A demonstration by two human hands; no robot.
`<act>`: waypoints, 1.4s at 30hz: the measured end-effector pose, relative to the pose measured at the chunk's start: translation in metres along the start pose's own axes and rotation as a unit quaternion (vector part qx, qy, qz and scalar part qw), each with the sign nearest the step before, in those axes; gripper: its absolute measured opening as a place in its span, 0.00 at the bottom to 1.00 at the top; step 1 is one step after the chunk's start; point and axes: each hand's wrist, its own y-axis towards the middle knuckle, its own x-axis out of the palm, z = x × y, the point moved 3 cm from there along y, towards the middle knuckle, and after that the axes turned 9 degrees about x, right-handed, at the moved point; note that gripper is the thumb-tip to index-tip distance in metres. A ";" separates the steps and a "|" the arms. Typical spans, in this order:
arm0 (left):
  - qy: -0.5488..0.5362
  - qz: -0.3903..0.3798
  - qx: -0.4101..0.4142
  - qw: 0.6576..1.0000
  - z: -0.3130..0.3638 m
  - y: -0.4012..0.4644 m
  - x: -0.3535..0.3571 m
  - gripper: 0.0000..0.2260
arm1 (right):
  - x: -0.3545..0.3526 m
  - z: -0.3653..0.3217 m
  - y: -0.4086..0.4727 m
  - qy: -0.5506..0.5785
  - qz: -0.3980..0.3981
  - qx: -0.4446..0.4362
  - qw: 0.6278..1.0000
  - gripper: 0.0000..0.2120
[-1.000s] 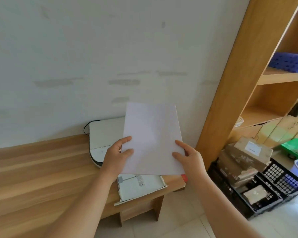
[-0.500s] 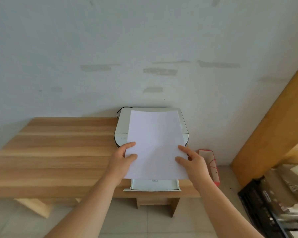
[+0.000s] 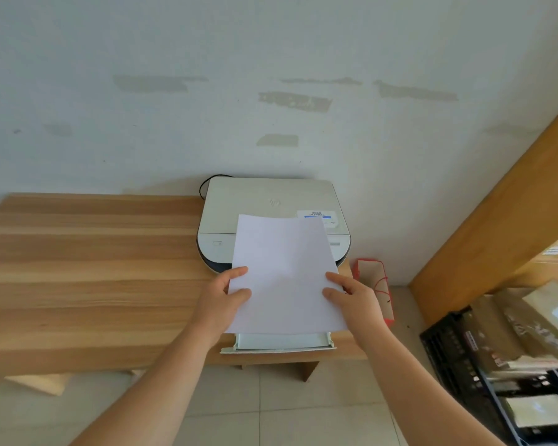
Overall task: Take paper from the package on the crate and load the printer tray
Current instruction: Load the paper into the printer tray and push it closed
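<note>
Both hands, left (image 3: 221,296) and right (image 3: 355,297), pinch the paper (image 3: 285,275) by its side edges, long axis toward the printer (image 3: 271,204), directly above the open tray (image 3: 277,344), needing only lowering

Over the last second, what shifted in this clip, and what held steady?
The view swung left to face the printer squarely. The paper now hangs over the pulled-out tray. Unchanged: left hand and right hand keep their grip on the sheets' side edges.

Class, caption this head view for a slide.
Both hands hold paper above the printer's open tray.
</note>
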 end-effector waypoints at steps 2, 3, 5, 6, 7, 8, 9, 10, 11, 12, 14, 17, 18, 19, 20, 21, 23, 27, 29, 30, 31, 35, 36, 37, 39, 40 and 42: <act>0.002 0.002 -0.013 1.000 -0.005 0.001 0.000 0.18 | 0.002 0.003 0.005 -0.003 -0.004 0.004 1.000 0.17; 0.000 0.005 -0.019 1.000 -0.006 0.002 0.000 0.18 | 0.002 0.004 0.008 -0.003 -0.007 0.007 1.000 0.16; -0.012 0.009 -0.029 0.999 -0.008 0.004 0.002 0.19 | 0.003 0.008 0.015 -0.005 -0.015 0.012 1.000 0.16; -0.018 0.012 -0.035 0.999 -0.008 0.004 0.004 0.19 | 0.002 0.010 0.018 -0.009 -0.018 0.017 1.000 0.16; -0.024 0.016 -0.042 0.999 -0.009 0.003 0.006 0.19 | 0.002 0.013 0.022 -0.014 -0.021 0.022 0.999 0.16; -0.025 0.022 -0.048 0.998 -0.010 0.001 0.007 0.19 | 0.001 0.016 0.024 -0.017 -0.026 0.028 0.999 0.15; -0.025 0.028 -0.053 0.998 -0.011 0.000 0.009 0.19 | 0.000 0.019 0.026 -0.018 -0.033 0.035 0.999 0.15; -0.025 0.031 -0.058 0.998 -0.013 -0.002 0.011 0.19 | -0.001 0.023 0.028 -0.018 -0.039 0.042 0.998 0.15; -0.024 0.033 -0.063 0.997 -0.016 -0.004 0.012 0.18 | -0.002 0.027 0.029 -0.023 -0.045 0.047 0.998 0.14; -0.023 0.033 -0.069 0.997 -0.020 -0.006 0.014 0.18 | -0.002 0.031 0.029 -0.030 -0.051 0.050 0.997 0.14; -0.023 0.036 -0.089 0.995 -0.030 -0.010 0.017 0.18 | -0.003 0.042 0.031 -0.032 -0.064 0.063 0.995 0.13; -0.027 0.042 -0.120 0.992 -0.048 -0.020 0.023 0.18 | -0.002 0.059 0.033 -0.021 -0.075 0.084 0.993 0.14; -0.024 0.040 -0.128 0.991 -0.053 -0.024 0.024 0.18 | -0.002 0.066 0.034 -0.015 -0.077 0.090 0.993 0.13; -0.019 0.039 -0.135 0.990 -0.060 -0.027 0.026 0.18 | -0.001 0.072 0.034 -0.006 -0.080 0.099 0.992 0.13; -0.015 0.039 -0.141 0.989 -0.065 -0.029 0.027 0.18 | -0.001 0.079 0.034 0.005 -0.082 0.112 0.990 0.13; -0.013 0.040 -0.146 0.988 -0.069 -0.031 0.028 0.18 | 0.000 0.085 0.034 0.014 -0.085 0.127 0.988 0.13; -0.008 0.043 -0.154 0.987 -0.076 -0.033 0.029 0.17 | 0.000 0.096 0.034 0.022 -0.086 0.150 0.985 0.13; -0.011 0.041 -0.167 0.985 -0.083 -0.036 0.031 0.17 | 0.002 0.109 0.039 0.024 -0.087 0.173 0.981 0.13; -0.013 0.041 -0.176 0.983 -0.088 -0.038 0.032 0.18 | 0.001 0.113 0.039 0.027 -0.086 0.184 0.979 0.13; -0.012 0.038 -0.179 0.983 -0.090 -0.039 0.033 0.18 | 0.001 0.115 0.039 0.026 -0.085 0.191 0.978 0.12; -0.014 0.035 -0.183 0.982 -0.092 -0.041 0.033 0.19 | 0.000 0.119 0.038 0.028 -0.082 0.201 0.976 0.12; -0.027 0.023 -0.202 0.979 -0.103 -0.048 0.038 0.18 | 0.000 0.140 0.037 0.052 -0.087 0.246 0.964 0.13; -0.027 0.022 -0.210 0.977 -0.106 -0.049 0.038 0.18 | 0.000 0.145 0.036 0.055 -0.089 0.251 0.962 0.13; -0.030 0.022 -0.220 0.975 -0.108 -0.050 0.039 0.19 | 0.001 0.148 0.034 0.054 -0.091 0.254 0.961 0.12; -0.036 0.022 -0.235 0.971 -0.112 -0.052 0.041 0.20 | 0.000 0.154 0.030 0.051 -0.094 0.263 0.959 0.12; -0.036 0.022 -0.241 0.970 -0.112 -0.053 0.042 0.20 | 0.000 0.156 0.029 0.051 -0.093 0.267 0.958 0.12; -0.030 0.025 -0.254 0.966 -0.116 -0.055 0.043 0.19 | 0.000 0.161 0.027 0.050 -0.089 0.269 0.958 0.12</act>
